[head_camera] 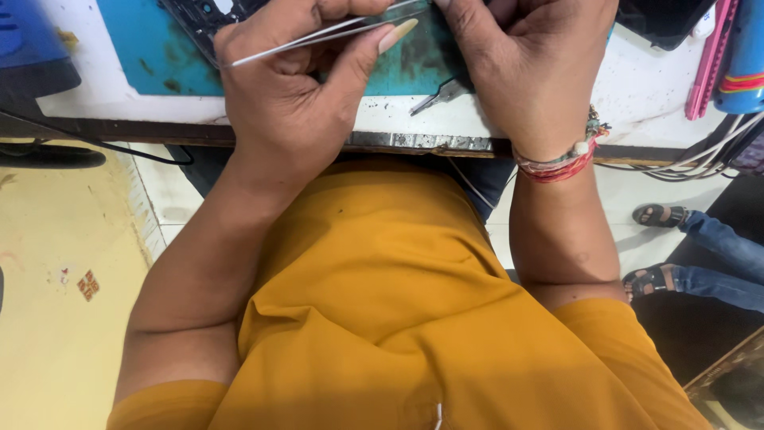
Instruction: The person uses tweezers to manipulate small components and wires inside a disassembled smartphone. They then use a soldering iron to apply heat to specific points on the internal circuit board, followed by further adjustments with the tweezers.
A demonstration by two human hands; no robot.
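**Both hands at the workbench's near edge, tweezers in the left**

Nearest the camera: mustard-yellow shirt fills the lower frame, both forearms reaching up over it to the bench.

Workbench is white with a worn metal strip along its near edge. Both hands sit just past that edge, around the middle of it.

Left hand: fingers curled and pressed together on a pair of slim metal tweezers, pinched between thumb and the other fingers. The tweezers lie nearly flat; the blunt end sticks out left of the hand, tips run right towards the other hand and are hidden there.

Right hand: fingers curled down and closed, red-and-white thread bracelets on the wrist. Cannot tell what it grips, if anything; fingertips are cut off at the top of the frame.

Between the hands, on the teal work mat: small metal pliers, lying near the bench's near edge. Dark phone frame at the far edge of view, just beyond the left hand.

Far-right corner: pink tool, blue cylinder. Cables hang off the right side.

Floor, right: another person's sandalled feet in jeans.
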